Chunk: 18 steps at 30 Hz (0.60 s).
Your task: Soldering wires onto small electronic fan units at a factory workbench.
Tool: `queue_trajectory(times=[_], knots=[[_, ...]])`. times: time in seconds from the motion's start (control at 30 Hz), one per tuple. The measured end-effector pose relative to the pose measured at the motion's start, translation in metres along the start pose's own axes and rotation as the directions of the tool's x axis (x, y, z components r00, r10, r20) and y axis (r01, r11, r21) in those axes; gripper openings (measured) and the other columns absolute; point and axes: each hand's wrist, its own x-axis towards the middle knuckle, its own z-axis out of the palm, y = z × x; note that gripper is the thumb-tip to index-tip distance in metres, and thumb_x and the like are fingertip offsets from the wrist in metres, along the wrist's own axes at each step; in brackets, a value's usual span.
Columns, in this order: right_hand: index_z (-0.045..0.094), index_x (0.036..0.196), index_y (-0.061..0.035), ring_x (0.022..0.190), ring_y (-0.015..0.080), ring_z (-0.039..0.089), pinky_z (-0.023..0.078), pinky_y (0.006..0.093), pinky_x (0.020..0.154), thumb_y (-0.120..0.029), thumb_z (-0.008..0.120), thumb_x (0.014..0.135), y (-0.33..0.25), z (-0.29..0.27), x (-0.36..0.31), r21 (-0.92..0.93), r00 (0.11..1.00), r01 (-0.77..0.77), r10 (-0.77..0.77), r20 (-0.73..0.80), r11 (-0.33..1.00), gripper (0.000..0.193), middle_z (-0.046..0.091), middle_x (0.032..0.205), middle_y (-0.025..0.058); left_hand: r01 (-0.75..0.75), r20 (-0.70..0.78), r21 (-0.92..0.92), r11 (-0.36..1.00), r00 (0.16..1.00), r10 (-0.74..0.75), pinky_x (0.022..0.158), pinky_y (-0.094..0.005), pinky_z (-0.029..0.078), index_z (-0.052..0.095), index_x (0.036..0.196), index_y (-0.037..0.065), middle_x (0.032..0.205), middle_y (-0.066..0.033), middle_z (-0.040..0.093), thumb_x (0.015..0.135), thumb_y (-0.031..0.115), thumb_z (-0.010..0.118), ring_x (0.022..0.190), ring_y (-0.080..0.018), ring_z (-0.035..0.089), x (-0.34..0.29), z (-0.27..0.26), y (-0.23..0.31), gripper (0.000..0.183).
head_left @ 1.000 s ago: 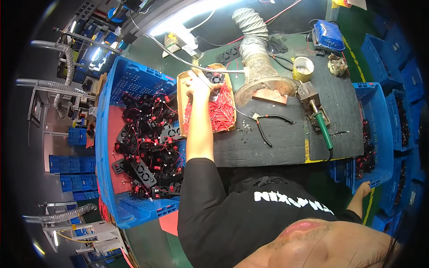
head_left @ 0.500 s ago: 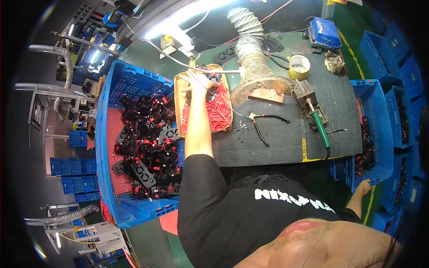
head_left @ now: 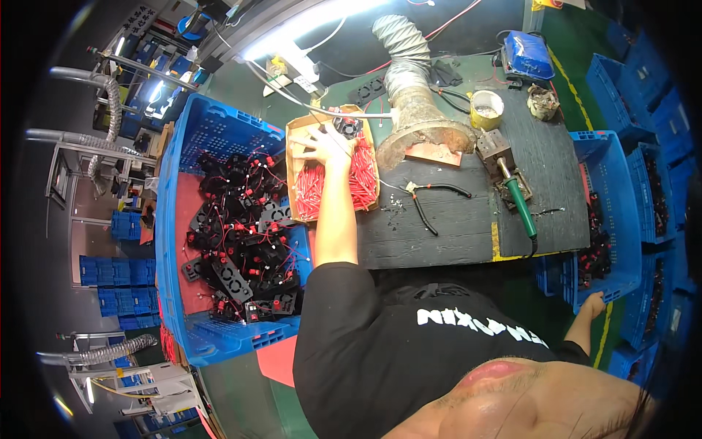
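Note:
My left hand [head_left: 329, 148] is open, fingers spread, over a shallow cardboard box [head_left: 295, 192] of thin red tube-like pieces [head_left: 361, 175]. A small black fan [head_left: 346, 126] lies at the far end of the box, close to my thumb and fingers; whether they touch it I cannot tell. Low at the far right, my right hand [head_left: 596, 304] is closed on the near rim of a blue crate [head_left: 620, 219]. That crate holds black parts with red bits [head_left: 598, 249].
A large blue crate [head_left: 170, 241] of black fan units stands left of the bench. On the dark bench top [head_left: 439, 245] are black-handled pliers [head_left: 424, 205], a green-handled soldering iron [head_left: 520, 207], a small yellowish tin [head_left: 485, 110] and a flared duct hood [head_left: 420, 121].
My left hand has drawn slightly nearer and its fingers have spread wider. The black fan in the box now shows more clearly. My right hand has stayed at the crate rim.

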Motion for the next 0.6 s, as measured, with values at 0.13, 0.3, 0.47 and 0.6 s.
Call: queue_trajectory(times=[0.13,0.3,0.47,0.6], knots=[[0.049,0.117,0.0097,0.101,0.0447,0.062,0.048,0.0510,0.089,-0.055,0.048,0.085,0.000,-0.001,0.001,0.017,1.000,-0.013,0.012,0.020,1.000,0.072,0.062,0.110,0.0314,0.014,0.000,0.017,1.000,1.000,-0.014,0.095,-0.0831,0.003,0.051,0.133,0.019,0.149,-0.0266,0.028,0.064,0.067,0.072,0.135,-0.0623,-0.003,-0.004,-0.002,-0.006,0.087],[0.049,0.119,0.0088,0.105,0.0443,0.061,0.047,0.0488,0.092,-0.054,0.049,0.086,0.001,-0.006,-0.005,0.026,1.000,-0.007,0.007,0.026,1.000,0.071,0.061,0.112,0.0314,0.055,0.103,0.065,0.996,0.993,-0.062,0.098,-0.0802,0.012,0.049,0.136,0.025,0.147,-0.0266,0.030,0.064,0.072,0.068,0.137,-0.0591,0.004,-0.003,-0.014,-0.016,0.089],[0.048,0.120,0.0090,0.106,0.0446,0.060,0.046,0.0491,0.093,-0.055,0.050,0.086,0.000,-0.006,-0.005,0.057,1.000,-0.011,0.010,0.021,0.998,0.072,0.060,0.114,0.0313,0.021,0.186,-0.028,0.999,0.982,-0.015,0.089,-0.0593,0.045,0.051,0.130,0.022,0.131,-0.0195,0.049,0.058,0.071,0.073,0.125,-0.0409,0.041,0.009,-0.010,-0.029,0.090],[0.049,0.119,0.0087,0.105,0.0442,0.060,0.046,0.0494,0.093,-0.055,0.049,0.086,0.002,-0.005,-0.004,0.053,0.999,-0.017,0.015,0.037,0.998,0.071,0.061,0.114,0.0308,-0.079,0.174,-0.134,0.988,0.979,0.102,0.084,-0.0503,0.051,0.059,0.121,0.018,0.120,-0.0168,0.059,0.055,0.068,0.077,0.114,-0.0360,0.054,0.028,0.011,-0.042,0.084]])
